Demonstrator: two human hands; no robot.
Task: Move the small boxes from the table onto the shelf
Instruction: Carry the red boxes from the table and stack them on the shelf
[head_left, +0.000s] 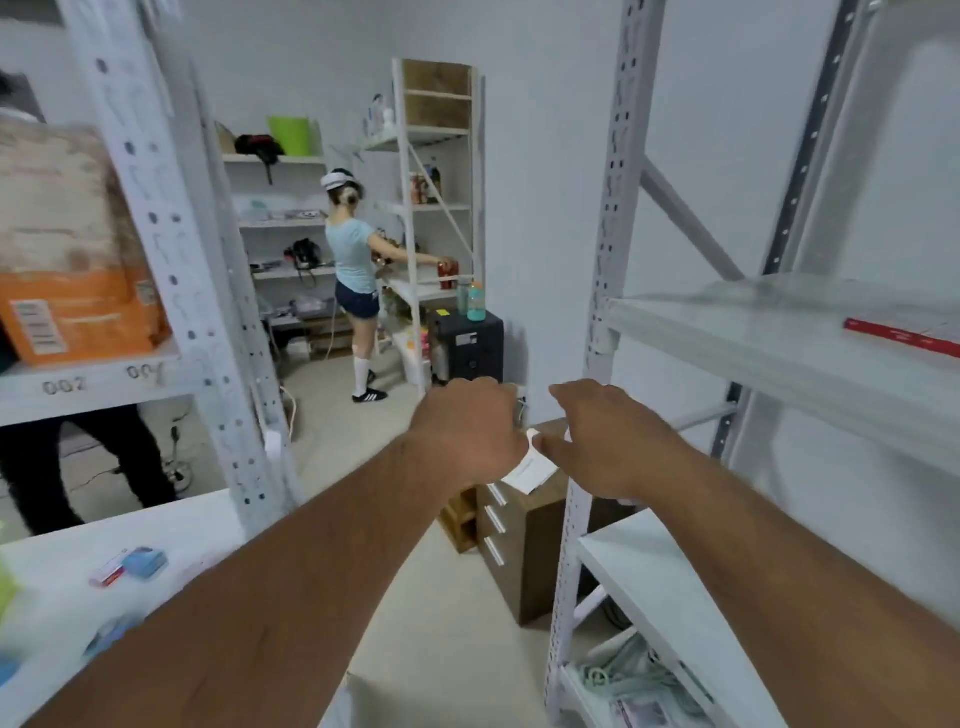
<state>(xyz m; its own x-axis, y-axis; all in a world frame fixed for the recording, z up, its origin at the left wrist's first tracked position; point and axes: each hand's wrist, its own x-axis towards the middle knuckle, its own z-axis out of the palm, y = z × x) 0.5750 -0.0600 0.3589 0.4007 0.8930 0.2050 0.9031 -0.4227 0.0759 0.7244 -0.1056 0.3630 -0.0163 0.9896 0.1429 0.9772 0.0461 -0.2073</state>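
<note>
Lower left of the frame, the white table (171, 525) carries a blue small box (145, 561) with a red-and-white small box (108, 568) touching its left side, and another blurred blue box (110, 635) nearer the bottom edge. On the right, the metal shelf unit (602, 291) shows a pale upper board (753, 332) with a red flat strip (901, 336) lying on it at the far right. Its middle board (654, 571) sits lower, and at the bottom right a tangle of pale cord and packets (631, 680) rests on the lowest level. Upper left, another shelf (93, 379) bears an orange-and-beige carton (67, 244).
</note>
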